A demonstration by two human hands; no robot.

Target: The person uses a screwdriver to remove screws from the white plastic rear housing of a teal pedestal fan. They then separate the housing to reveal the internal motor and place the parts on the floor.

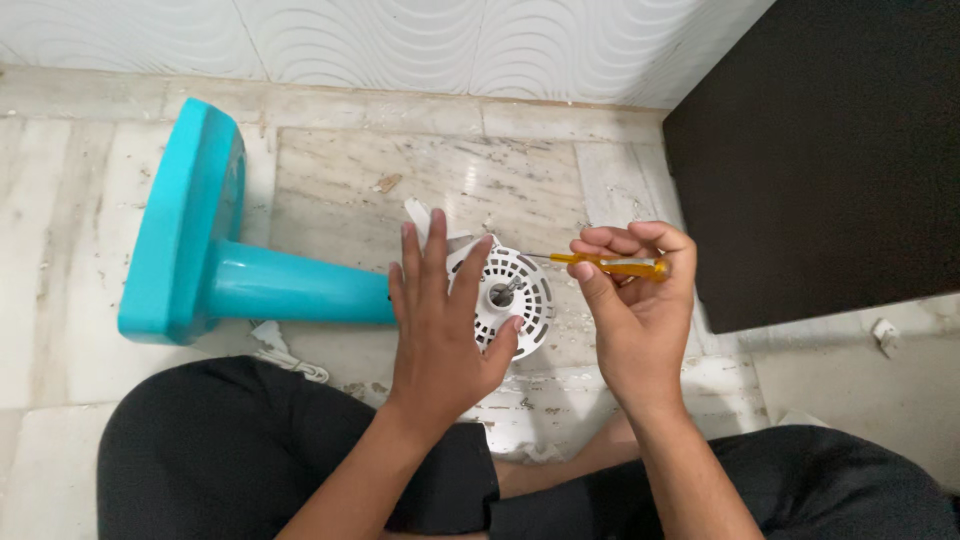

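On the marble floor [520, 170], the left hand [440, 320] lies flat with fingers spread on the white round fan housing [515, 290]. Just right of the housing, the right hand [635, 300] is closed around a yellow screwdriver [610, 265]. The turquoise stand [210, 260] lies left of the housing, a dark cabinet [820, 150] right.

bare forearms, bare hands, black trousers [250, 450]

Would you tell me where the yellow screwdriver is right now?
The yellow screwdriver is right of centre, held in the right hand, its tip toward the white vented housing.
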